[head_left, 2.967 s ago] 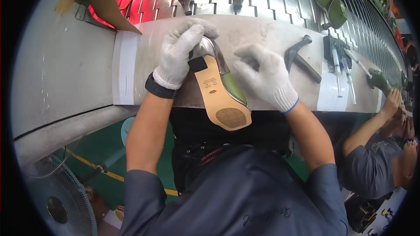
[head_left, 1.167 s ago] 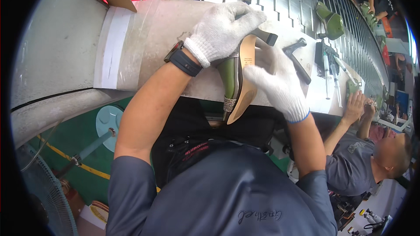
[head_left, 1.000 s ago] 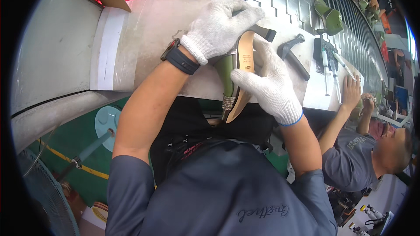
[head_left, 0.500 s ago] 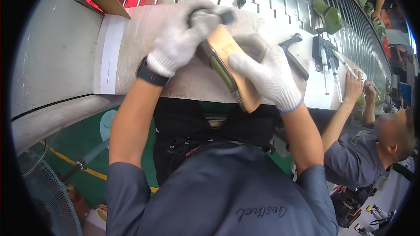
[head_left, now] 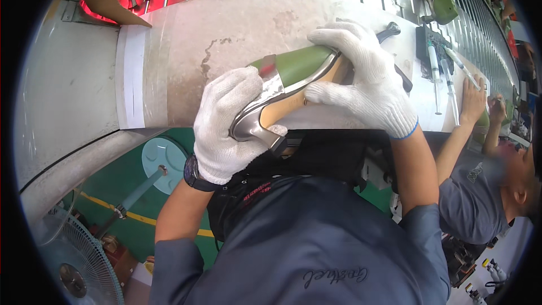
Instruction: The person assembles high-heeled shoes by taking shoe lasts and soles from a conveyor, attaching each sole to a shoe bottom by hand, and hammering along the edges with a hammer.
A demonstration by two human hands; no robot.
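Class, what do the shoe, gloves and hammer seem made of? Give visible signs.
Shoe: green part perhaps leather or imitation, smooth, softly shiny; silvery back glossy, possibly coated leather. Gloves: probably knitted cotton, matt white, textured surface. Hammer: likely metal head, grey, dull sheen.

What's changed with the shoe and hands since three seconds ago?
The green-and-silver high-heeled shoe has swung from toe-toward-the-body to crosswise, heel lower left, toe upper right. The left hand has come nearer the body, still holding the heel end. The right hand, then off the shoe, now grips its front. Hammer and syringes stayed put.
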